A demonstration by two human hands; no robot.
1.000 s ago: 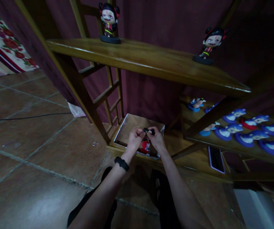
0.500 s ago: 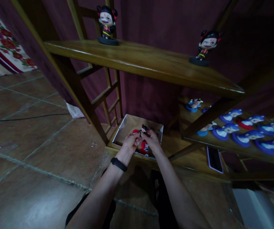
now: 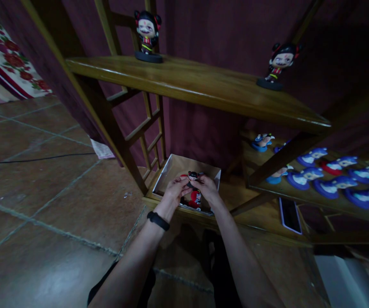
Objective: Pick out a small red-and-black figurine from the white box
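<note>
Both hands meet over an open cardboard box (image 3: 171,169) on the lowest wooden shelf. My left hand (image 3: 174,191) and my right hand (image 3: 206,187) pinch a small black-haired figurine (image 3: 192,178) between their fingertips, just above the box. More red and black figures (image 3: 196,199) lie inside the box below the hands. A black band sits on my left wrist (image 3: 157,220).
Two similar figurines (image 3: 147,34) (image 3: 278,64) stand on round bases on the upper wooden shelf (image 3: 203,87). Several blue figures (image 3: 325,179) lie on a middle shelf at right. A phone (image 3: 289,214) lies on the bottom shelf. Tiled floor (image 3: 43,192) spreads left, crossed by a black cable.
The hands have dropped slightly toward the box, and the figurine's head now shows upright between the fingers. The view shifted a little.
</note>
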